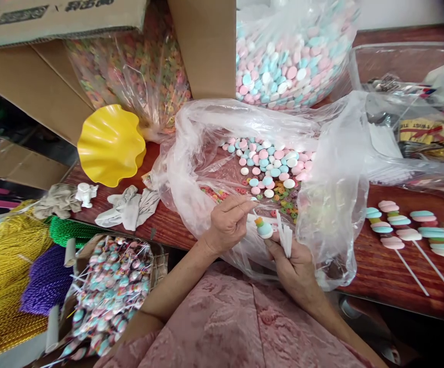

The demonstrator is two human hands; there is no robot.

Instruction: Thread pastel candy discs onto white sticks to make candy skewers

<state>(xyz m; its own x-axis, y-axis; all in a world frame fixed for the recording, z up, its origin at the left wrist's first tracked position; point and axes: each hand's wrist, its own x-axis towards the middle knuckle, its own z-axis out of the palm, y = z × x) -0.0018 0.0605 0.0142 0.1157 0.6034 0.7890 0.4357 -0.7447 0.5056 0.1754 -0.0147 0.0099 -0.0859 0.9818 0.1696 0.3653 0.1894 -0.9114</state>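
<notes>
My left hand [227, 222] is closed in a pinch, its fingertips on the top of a white stick that carries a pale blue candy disc [264, 229] and small coloured rings. My right hand [293, 260] is closed around several white sticks [286, 237] and holds that stick from below. Both hands work over an open clear plastic bag [332, 204] spread on the wooden table [382, 266]. Inside it lie loose pastel candy discs [271, 163] and small coloured ring candies [283, 197].
Three finished candy sticks [401, 232] lie at the right. A box of wrapped finished sticks [109, 291] sits at lower left beside spools of gold, purple and green cord [22, 266]. A yellow wavy bowl [110, 145], cardboard boxes and large candy bags [290, 56] stand behind.
</notes>
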